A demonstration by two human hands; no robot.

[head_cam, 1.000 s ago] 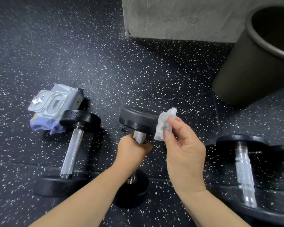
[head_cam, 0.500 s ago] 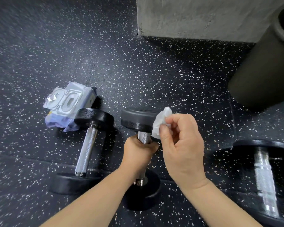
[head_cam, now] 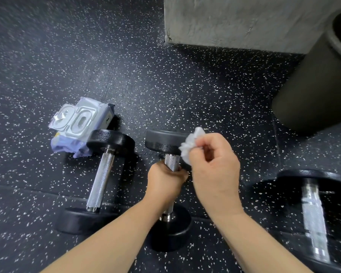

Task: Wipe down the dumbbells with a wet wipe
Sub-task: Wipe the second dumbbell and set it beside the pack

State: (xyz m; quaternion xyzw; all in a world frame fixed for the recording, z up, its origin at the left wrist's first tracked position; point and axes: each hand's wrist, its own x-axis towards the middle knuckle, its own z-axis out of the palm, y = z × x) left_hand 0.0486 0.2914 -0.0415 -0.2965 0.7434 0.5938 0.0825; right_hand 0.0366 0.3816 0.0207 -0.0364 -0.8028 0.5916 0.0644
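My left hand (head_cam: 164,183) grips the knurled steel handle of the middle dumbbell (head_cam: 163,141), a black one tilted with its far head raised. My right hand (head_cam: 215,166) pinches a crumpled white wet wipe (head_cam: 190,146) against the right edge of that raised head. The dumbbell's near head rests on the floor under my left forearm. A second dumbbell (head_cam: 100,179) lies flat to the left. A third dumbbell (head_cam: 313,211) lies at the right, blurred.
A pack of wet wipes (head_cam: 77,125) with its clear lid flipped open lies behind the left dumbbell. A dark round bin (head_cam: 313,79) stands at the upper right beside a concrete block (head_cam: 234,20). The floor is black speckled rubber.
My right hand has curled tighter round the wipe and slid along the raised dumbbell head. The view has shifted, so everything sits further right in frame.
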